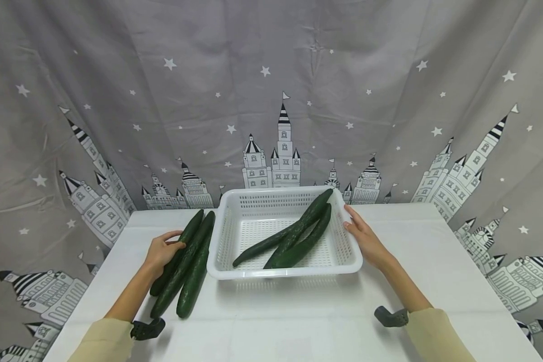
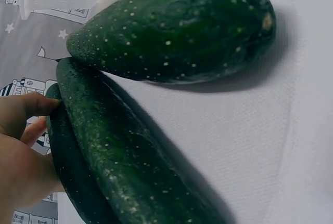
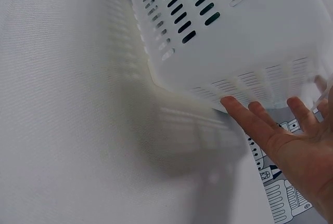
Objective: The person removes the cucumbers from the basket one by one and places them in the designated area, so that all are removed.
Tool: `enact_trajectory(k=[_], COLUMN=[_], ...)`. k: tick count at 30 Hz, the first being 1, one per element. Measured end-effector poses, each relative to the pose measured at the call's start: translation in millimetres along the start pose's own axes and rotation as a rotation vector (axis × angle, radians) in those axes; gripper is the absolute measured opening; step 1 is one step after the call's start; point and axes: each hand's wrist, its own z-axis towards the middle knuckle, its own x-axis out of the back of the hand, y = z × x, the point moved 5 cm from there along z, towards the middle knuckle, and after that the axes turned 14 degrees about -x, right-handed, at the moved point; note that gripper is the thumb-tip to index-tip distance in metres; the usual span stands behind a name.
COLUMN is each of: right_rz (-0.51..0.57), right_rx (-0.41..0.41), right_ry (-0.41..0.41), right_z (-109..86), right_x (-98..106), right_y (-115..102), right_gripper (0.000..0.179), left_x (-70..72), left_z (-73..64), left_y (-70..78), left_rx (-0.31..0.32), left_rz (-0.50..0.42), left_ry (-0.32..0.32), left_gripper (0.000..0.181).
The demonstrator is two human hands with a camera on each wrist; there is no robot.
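Clearly the left hand (image 1: 164, 251) is the nearer one to the three loose cucumbers, with its bent fingers and thumb pinching the leftmost cucumber (image 1: 168, 274) toward its far half. That cucumber lies on the white desk (image 1: 294, 317) with its long axis running away from the person, the far end leaning right, and the hand comes at it from the left, across its length. Close along its right side lies the middle cucumber (image 1: 185, 264), almost parallel, and then the right-hand cucumber (image 1: 194, 284), whose near end angles away from its neighbour. So both of these stand between the pinched one and the white basket (image 1: 294, 273), which is to the left hand's right; whether the nearest cucumber touches the basket's left wall I can't tell. Inside the basket three more cucumbers (image 1: 296, 253) rest crossed and bunched, slanting from near left to far right, one tip reaching up over the far rim. Over on the opposite side the right hand (image 1: 366, 244) rests against the basket's right wall, fingers spread apart and nearly straight, well away from the loose cucumbers
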Motion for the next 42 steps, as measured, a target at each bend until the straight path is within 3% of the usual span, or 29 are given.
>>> enact_trajectory(k=[17,22,25,30,35,38,42], right_rz=[0.001,0.001,0.008,0.009,0.012,0.007,0.002], right_rx=[-0.005,-0.005,-0.01,-0.01,-0.013,-0.012,-0.014], right_ry=[0.012,0.009,0.009,0.008,0.01,0.009,0.012], right_z=[0.4,1.7,2.2,2.7,3.7,3.9,2.5], right_x=[1,0,0,-1,-1,0,0], right_y=[1,1,0,-1,-1,0,1], right_gripper=[0.063,0.063,0.063,0.063,0.063,0.063,0.063], left_x=[1.3,6.9,12.3,18.3,8.4,-0.5,-13.8], left_z=[0.7,1.4,2.0,4.2,4.9,4.1,1.3], left_y=[-9.1,-9.3,-5.0,11.7,38.5,56.3,80.2], left_rx=[-0.001,-0.013,-0.024,-0.067,-0.147,-0.207,-0.281], left_rz=[0.042,0.067,0.056,0.012,-0.09,-0.124,-0.183], left_ry=[0.001,0.028,0.085,0.239,0.35,0.377,0.358], left_gripper=[0.053,0.052,0.049,0.044,0.04,0.038,0.038])
